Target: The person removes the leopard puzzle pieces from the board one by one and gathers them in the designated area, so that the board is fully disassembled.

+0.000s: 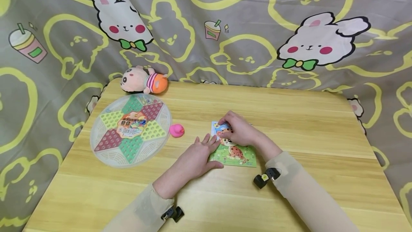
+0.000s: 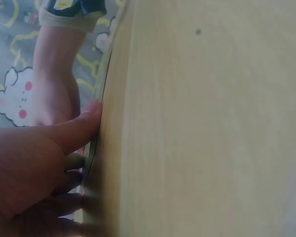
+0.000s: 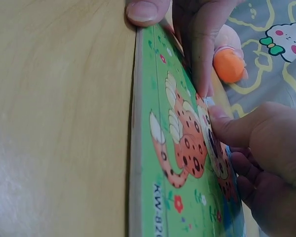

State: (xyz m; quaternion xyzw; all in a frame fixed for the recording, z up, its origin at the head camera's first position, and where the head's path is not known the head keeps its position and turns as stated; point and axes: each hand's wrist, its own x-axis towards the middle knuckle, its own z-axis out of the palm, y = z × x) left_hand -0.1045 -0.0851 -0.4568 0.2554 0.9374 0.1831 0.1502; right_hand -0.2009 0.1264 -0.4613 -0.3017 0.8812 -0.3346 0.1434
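Note:
A flat jigsaw puzzle (image 1: 236, 155) with a spotted leopard on green grass lies on the table; its lower part fills the middle of the right wrist view. My left hand (image 1: 199, 156) rests along the puzzle's left side, fingers spread, thumb (image 3: 143, 12) at its near left corner. My right hand (image 1: 239, 130) bends over the upper part, its thumb (image 3: 222, 121) and forefinger pinching a puzzle piece at the leopard's head. Those fingers largely cover the piece and the puzzle's upper right. In the left wrist view the puzzle is hidden behind my left hand.
Left of the puzzle sits a small pink rubber duck (image 1: 176, 130). Beyond it lies a round Chinese checkers board (image 1: 98, 126) with coloured star points. A plush doll (image 1: 145, 80) in orange lies at the table's back left edge. A patterned curtain (image 1: 193, 53) hangs behind the table (image 1: 305, 124).

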